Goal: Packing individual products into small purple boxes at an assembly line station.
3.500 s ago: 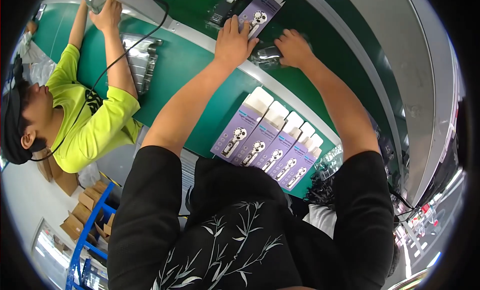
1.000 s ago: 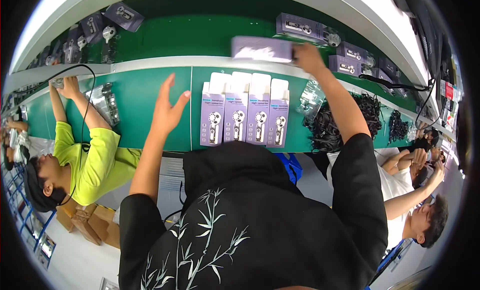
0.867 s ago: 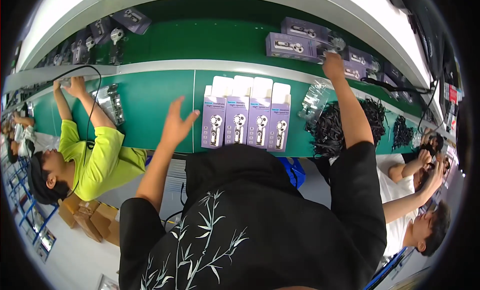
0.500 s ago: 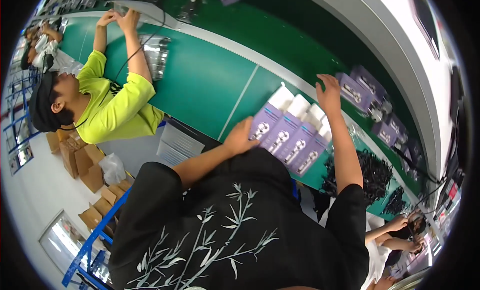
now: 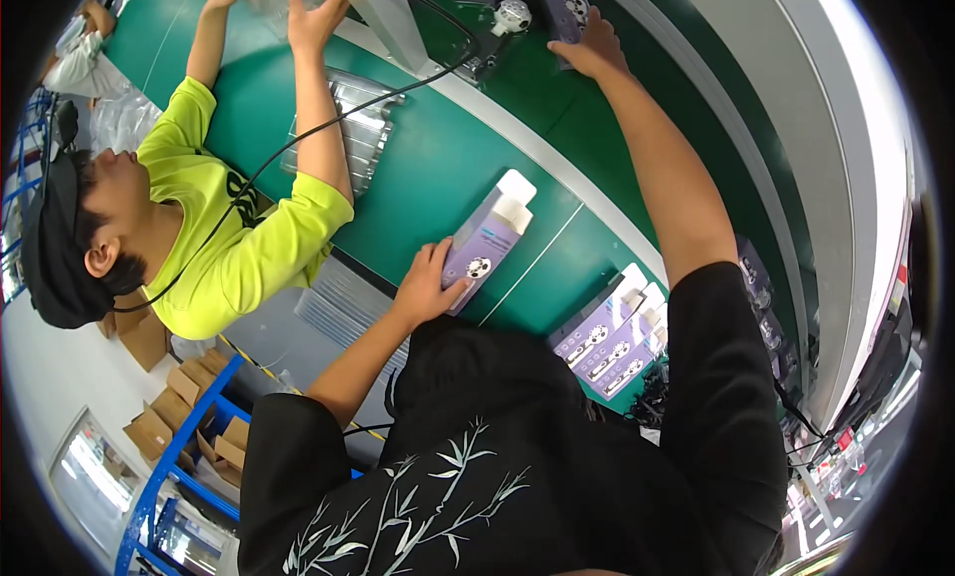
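Observation:
My left hand [image 5: 430, 283] is closed round the lower part of a purple printed box [image 5: 487, 250], tilted over the green bench, its white top flaps open. My right arm stretches far across to the dark green belt. There my right hand [image 5: 594, 51] straddles the near end of another purple box [image 5: 563, 4], thumb on one side and fingers on the other; part of that box is hidden under the hand. To the right, a row of similar purple boxes [image 5: 604, 349] with open white flaps lies on the bench beside my right sleeve.
A white ball-shaped item [image 5: 512, 16] rests on the belt near my right hand. At left a co-worker in a yellow-green shirt [image 5: 264, 248] handles clear plastic, beside clear trays [image 5: 363, 128]. A black cable [image 5: 333, 121] hangs across. Black cords [image 5: 652, 392] lie beyond the row.
My left hand has drawn one box leftward out of the row. My right hand has moved left and away to a box on the belt. The view has shifted left.

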The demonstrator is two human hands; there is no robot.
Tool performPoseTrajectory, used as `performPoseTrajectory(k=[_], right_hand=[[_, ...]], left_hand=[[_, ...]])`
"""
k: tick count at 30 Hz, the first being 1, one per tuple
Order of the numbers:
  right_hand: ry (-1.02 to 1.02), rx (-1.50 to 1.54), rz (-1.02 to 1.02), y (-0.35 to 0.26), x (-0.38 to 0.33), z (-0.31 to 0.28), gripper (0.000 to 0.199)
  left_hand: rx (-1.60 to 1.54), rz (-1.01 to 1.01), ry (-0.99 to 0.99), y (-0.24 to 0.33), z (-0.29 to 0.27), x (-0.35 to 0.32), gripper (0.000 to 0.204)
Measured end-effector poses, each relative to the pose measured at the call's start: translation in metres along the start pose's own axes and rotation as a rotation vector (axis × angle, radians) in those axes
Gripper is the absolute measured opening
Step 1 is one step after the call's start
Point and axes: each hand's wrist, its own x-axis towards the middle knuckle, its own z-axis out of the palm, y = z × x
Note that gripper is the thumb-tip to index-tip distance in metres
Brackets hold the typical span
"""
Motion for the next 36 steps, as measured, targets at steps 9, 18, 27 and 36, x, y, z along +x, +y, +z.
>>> performPoseTrajectory(k=[9, 18, 27, 36], right_hand=[[-0.051, -0.018, 0.312, 0.07, -0.092, -0.018, 0.098], [-0.888, -0.029, 0.538, 0.053, -0.434, -0.036, 0.114], [-0.261, 0.248, 0.104, 0.021, -0.351, -0.039, 0.033], [0.092, 0.109, -0.802, -0.003, -0.055, 0.001, 0.026]], left_hand=[[-0.074, -0.115, -0.285, 0.014, -0.004, 0.017, 0.081], [0.145, 0.092, -0.253, 0.04, 0.02, 0.046, 0.075], [0.165, 0.235, -0.422, 0.057, 0.081, 0.036, 0.064], [-0.048, 0.203, 0.193, 0.024, 0.015, 0.071, 0.049]])
